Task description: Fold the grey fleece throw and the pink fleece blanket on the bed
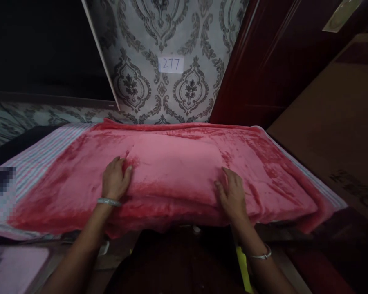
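A pink plush blanket (263,171) lies spread over the table, with darker red patches where its pile is ruffled. In its middle is a raised rectangular section (174,163) of the same pink plush; I cannot tell whether it is a folded part or something underneath. My left hand (115,177) rests at the left end of this section, fingers stretched out and thumb apart. At the right end, my right hand (231,190) touches the plush with its fingers spread. Neither hand grips anything.
Beneath the blanket, a striped cloth (55,151) covers the table. Behind stand a dark screen (49,49) at left and patterned wallpaper with a paper label (171,64) reading 277. A dark red door (272,61) and a large cardboard box (334,118) stand at right.
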### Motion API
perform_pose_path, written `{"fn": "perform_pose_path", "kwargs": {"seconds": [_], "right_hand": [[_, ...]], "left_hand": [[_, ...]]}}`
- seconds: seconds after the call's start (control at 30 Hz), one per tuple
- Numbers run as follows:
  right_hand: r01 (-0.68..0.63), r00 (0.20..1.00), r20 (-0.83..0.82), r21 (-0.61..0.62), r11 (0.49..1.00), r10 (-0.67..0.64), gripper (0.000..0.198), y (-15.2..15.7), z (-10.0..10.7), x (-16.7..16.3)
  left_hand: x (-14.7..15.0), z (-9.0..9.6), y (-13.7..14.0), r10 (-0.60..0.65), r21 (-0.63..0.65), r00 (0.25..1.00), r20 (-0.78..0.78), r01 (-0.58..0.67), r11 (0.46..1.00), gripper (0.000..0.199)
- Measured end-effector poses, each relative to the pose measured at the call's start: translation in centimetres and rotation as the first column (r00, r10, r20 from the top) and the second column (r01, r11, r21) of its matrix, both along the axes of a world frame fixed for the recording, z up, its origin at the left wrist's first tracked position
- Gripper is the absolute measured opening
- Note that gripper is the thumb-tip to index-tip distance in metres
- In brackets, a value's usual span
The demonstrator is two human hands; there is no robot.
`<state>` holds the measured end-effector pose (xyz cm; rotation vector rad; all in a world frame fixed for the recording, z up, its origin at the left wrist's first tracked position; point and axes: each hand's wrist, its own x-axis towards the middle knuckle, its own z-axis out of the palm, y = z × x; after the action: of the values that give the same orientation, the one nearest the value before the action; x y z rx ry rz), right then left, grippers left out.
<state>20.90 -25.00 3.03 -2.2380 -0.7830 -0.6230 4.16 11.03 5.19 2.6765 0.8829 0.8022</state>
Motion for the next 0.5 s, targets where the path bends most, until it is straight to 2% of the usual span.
{"fn": "perform_pose_path", "kwargs": {"seconds": [0.07, 0.1, 0.17, 0.23, 0.3, 0.37, 0.5], "right_hand": [[-0.083, 0.994, 0.060, -0.186, 0.979, 0.095, 0.057, 1.2, -0.1, -1.2], [-0.103, 0.990, 0.062, -0.276, 0.956, 0.125, 0.058, 1.7, -0.5, -1.7], [-0.101, 0.990, 0.048, -0.405, 0.909, 0.132, 0.058, 2.5, -1.5, -2.4], [-0.085, 0.993, 0.037, -0.447, 0.891, 0.113, 0.057, 2.7, -2.5, -2.6], [-0.099, 0.993, 0.015, -0.422, 0.901, 0.116, 0.057, 2.3, -3.3, -2.3], [-0.135, 0.991, -0.024, -0.342, 0.930, 0.135, 0.054, 1.7, -3.9, -1.7], [-0.143, 0.979, -0.159, -0.079, 0.987, 0.129, 0.058, 0.0, -5.0, -0.3]], "left_hand": [[-0.1, 0.0, -1.0, -0.074, 0.104, 0.995, -0.065, 0.081, 0.991, 0.061], [-0.1, -0.3, -1.3, -0.099, 0.111, 0.988, -0.116, 0.112, 0.988, 0.062], [0.0, -1.3, -1.1, -0.138, 0.063, 0.970, -0.202, 0.153, 0.986, 0.063], [-0.1, -2.3, -0.3, -0.167, 0.005, 0.959, -0.230, 0.173, 0.985, 0.064], [-0.2, -3.2, 0.5, -0.187, -0.015, 0.959, -0.211, 0.188, 0.982, 0.066], [-0.3, -3.6, 1.0, -0.196, -0.025, 0.964, -0.178, 0.194, 0.981, 0.067], [-0.7, -3.7, 1.1, -0.203, -0.088, 0.978, -0.056, 0.198, 0.976, 0.068]]}}
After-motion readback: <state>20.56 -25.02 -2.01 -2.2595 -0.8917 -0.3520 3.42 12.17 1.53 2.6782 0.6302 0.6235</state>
